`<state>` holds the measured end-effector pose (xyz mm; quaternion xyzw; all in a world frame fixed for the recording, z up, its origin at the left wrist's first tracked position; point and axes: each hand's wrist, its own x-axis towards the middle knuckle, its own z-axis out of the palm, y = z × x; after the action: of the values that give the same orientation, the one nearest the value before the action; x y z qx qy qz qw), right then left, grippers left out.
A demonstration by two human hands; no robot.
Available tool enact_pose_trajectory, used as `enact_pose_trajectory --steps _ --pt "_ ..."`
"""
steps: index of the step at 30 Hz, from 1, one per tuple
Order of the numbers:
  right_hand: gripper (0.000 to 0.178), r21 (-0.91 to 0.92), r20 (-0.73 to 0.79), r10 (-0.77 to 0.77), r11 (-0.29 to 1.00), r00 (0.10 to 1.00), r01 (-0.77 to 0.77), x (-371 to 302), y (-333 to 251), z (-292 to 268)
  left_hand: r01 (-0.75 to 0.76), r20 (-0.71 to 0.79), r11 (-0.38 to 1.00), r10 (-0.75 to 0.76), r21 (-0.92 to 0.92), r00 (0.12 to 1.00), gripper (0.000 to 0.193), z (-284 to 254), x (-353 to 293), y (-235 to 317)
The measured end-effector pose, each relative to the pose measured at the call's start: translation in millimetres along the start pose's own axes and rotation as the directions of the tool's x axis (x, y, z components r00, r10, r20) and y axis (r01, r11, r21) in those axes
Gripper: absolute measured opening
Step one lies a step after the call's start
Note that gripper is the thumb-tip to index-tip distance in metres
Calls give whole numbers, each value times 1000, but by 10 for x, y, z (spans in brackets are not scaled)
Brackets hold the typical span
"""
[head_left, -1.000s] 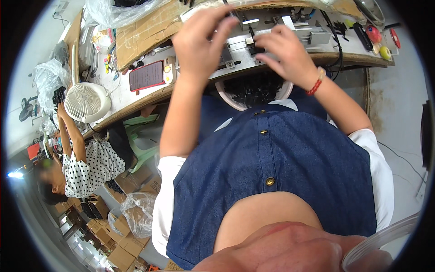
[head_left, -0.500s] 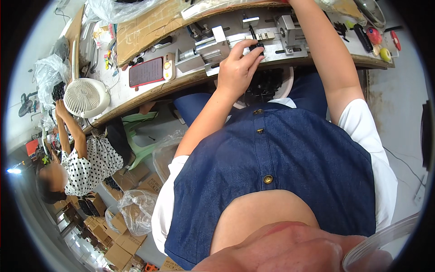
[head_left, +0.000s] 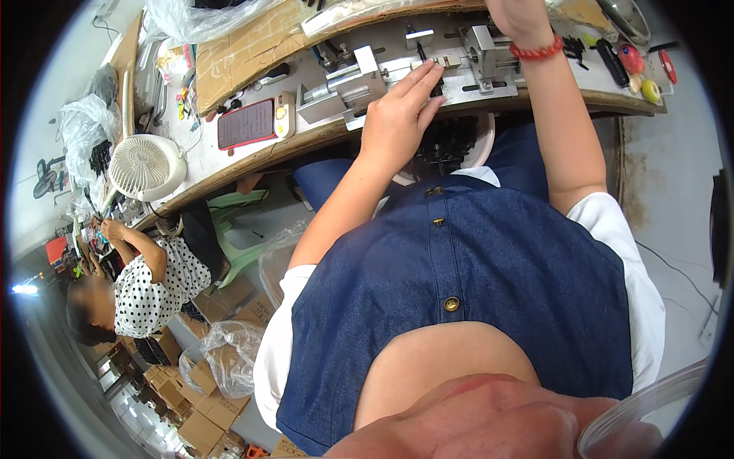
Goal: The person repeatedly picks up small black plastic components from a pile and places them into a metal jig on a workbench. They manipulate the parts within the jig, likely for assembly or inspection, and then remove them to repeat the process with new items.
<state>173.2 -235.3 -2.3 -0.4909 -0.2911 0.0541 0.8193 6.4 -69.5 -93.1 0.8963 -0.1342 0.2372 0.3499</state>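
Right hand [head_left: 522, 19] drawn nearer, black part [head_left: 438, 89] between left hand's [head_left: 394, 126] thumb and fingers, both grips unclear

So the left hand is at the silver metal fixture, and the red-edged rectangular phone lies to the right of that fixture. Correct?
Not quite: the red-edged rectangular phone lies to the left of the silver metal fixture, per the head view. The left hand is at the fixture.
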Motion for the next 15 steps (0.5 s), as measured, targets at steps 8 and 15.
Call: enact_pose_trajectory --steps 8,15 --pt "27 -697 193 67 711 979 89 -1068 -57 246 -29 -264 971 93 236 960 21 -434 1054 -125" --pt "21 -857 483 -9 198 875 475 -1328 333 206 130 -58 878 -117 460 991 29 -497 1619 -302"
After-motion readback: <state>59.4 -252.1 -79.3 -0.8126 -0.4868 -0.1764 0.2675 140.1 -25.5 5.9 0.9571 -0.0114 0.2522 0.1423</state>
